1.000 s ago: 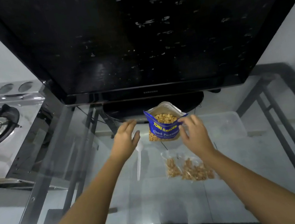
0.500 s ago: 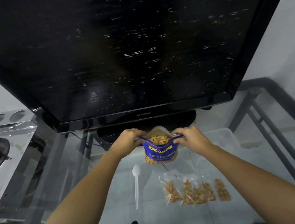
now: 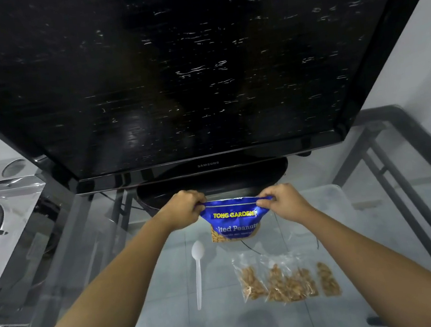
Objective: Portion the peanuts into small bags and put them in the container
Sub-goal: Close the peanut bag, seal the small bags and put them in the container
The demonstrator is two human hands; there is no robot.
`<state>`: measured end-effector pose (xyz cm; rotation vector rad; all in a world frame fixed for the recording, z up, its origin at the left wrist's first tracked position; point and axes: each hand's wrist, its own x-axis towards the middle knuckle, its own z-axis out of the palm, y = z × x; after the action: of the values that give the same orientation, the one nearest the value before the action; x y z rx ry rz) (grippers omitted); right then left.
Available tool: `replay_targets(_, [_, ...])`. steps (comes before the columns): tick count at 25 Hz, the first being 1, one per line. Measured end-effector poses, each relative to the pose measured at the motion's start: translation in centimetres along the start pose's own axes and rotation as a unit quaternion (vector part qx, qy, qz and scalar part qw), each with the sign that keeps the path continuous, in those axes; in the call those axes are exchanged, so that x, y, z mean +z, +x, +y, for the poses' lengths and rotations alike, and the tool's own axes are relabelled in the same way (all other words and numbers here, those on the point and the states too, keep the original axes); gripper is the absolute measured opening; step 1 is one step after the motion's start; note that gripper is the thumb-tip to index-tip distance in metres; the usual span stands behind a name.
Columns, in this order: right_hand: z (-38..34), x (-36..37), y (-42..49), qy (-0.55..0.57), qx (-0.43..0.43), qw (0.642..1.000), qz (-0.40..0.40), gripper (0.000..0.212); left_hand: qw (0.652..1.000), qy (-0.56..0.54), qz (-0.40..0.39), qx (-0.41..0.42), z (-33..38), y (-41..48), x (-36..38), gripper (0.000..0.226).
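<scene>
Left hand and right hand each pinch a top corner of the blue peanut bag, mouth pulled flat. Filled small bags and white spoon lie on the glass tabletop toward its near edge.

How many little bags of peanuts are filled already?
3, as far as I can tell, side by side on the glass table: left bag, middle bag, right bag. They overlap, so another could be hidden.

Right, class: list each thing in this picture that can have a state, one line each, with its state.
Blue peanut bag: upright, top pulled flat and closed between both hands.
Left hand: gripping the bag's top left corner.
Right hand: gripping the bag's top right corner.
Small clear bags: filled with peanuts, lying on the glass table.
White plastic spoon: lying flat, untouched.
Television: screen dark.
</scene>
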<state>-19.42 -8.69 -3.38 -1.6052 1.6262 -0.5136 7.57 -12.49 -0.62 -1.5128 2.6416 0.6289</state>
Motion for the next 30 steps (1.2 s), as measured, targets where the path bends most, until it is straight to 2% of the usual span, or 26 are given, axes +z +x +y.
replay_targets(2, [-0.2,0.0,0.3,-0.019,-0.002,1.0,-0.011,0.021,1.0,-0.005,-0.02,-0.018,1.4,0.8,-0.7,0.032])
replay_targets(4, [-0.2,-0.2,0.4,-0.024,-0.004,1.0,-0.014,0.02,1.0,0.004,-0.019,0.02,3.5,2.2,-1.0,0.041])
replay_targets(7, [-0.3,-0.3,0.4,-0.039,-0.012,0.999,-0.005,0.016,0.995,0.061,-0.039,0.071,7.0,4.5,0.0,0.032])
replay_targets(11, [-0.2,-0.2,0.3,-0.046,-0.014,0.999,0.009,0.013,0.995,0.068,-0.028,0.074,8.5,5.7,1.8,0.02])
replay_targets(15, [-0.3,-0.5,0.3,-0.034,-0.005,0.999,-0.003,0.015,0.999,0.022,-0.001,0.037,7.0,4.7,2.3,0.023])
replay_targets(19, [-0.5,-0.8,0.3,-0.021,0.014,0.999,-0.031,0.025,1.0,0.029,-0.002,0.006,4.4,3.1,1.5,0.025])
replay_targets(27, [-0.9,-0.9,0.3,-0.033,0.02,0.999,-0.036,0.028,0.998,0.026,0.02,-0.057,-0.6,0.3,0.9,0.023])
replay_targets(30, [-1.1,-0.8,0.3,-0.051,0.012,0.998,-0.036,0.026,0.998,-0.031,0.019,-0.055,-1.2,-0.1,1.1,0.024])
